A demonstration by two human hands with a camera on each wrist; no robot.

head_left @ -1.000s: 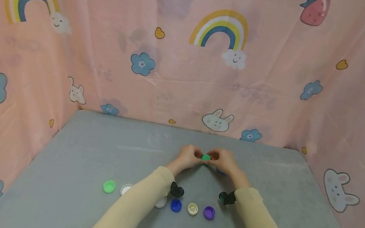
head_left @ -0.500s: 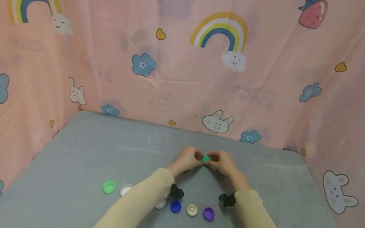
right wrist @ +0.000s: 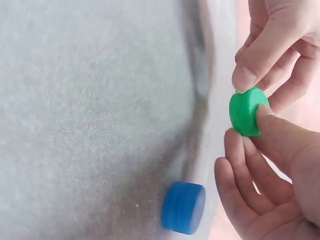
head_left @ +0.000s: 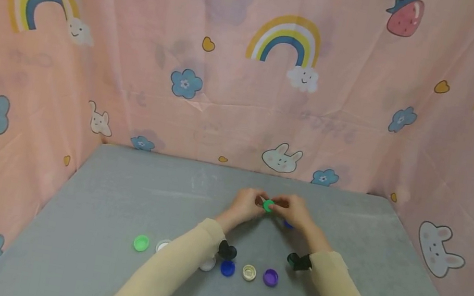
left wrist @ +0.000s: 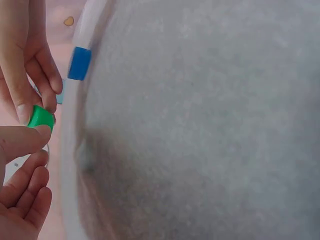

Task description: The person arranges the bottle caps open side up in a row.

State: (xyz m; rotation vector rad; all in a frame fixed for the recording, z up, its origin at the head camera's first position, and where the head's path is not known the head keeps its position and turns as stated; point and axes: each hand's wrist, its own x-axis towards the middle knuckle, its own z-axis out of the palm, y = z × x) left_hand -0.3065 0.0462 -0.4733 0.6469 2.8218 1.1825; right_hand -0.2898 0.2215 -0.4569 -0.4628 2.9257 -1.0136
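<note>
Both hands meet over the far part of the table, around a green bottle cap [head_left: 268, 205]. From the left, my left hand [head_left: 247, 204] pinches its edge between thumb and fingers. My right hand [head_left: 294, 211] grips the same cap from the other side; its thumb presses on the cap in the right wrist view, where the green cap [right wrist: 246, 112] stands tilted on edge. A blue bottle cap [right wrist: 183, 208] rests on the table close to the right hand, mostly covered by that hand in the head view.
Nearer the body, a row of upturned caps crosses the grey table [head_left: 104, 198]: light green [head_left: 141, 243], white ones partly behind the left sleeve [head_left: 168, 268], blue [head_left: 227, 268], cream [head_left: 249, 273] and purple [head_left: 270, 278]. A pink patterned curtain [head_left: 224, 114] surrounds the table's back and sides.
Both hands stay at nearly the same spot with the green cap, which has turned slightly between the fingers. The right forearm has shifted a little to the right, and more of the blue cap shows.
</note>
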